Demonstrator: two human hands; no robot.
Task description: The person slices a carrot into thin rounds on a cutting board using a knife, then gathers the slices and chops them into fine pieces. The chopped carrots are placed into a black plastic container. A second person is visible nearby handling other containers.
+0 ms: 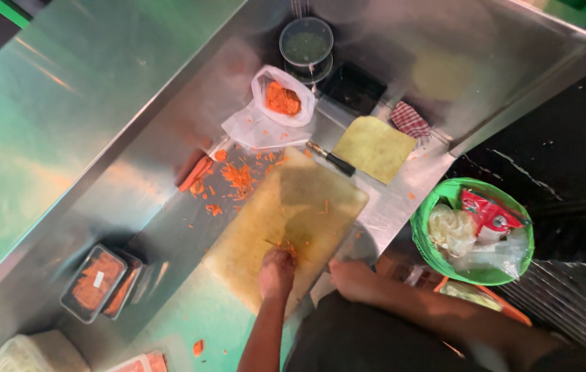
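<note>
A pale yellow cutting board (293,207) lies at an angle on the steel counter. My left hand (276,272) is on its near end, fingers curled down over a few small carrot bits (285,244). My right hand (351,275) rests at the board's near right edge, with its fingers hidden from view. A knife (331,160) with a black handle lies at the board's far corner. Carrot peelings and scraps (234,178) are scattered on the counter left of the board.
A clear bag of chopped carrot (283,100), a lidded green tub (305,45) and a black tray (354,86) stand at the back. Beside the knife lies a yellow cloth (374,148). A green-lined bin (472,231) stands right. Carrot-filled containers (96,282) sit near left.
</note>
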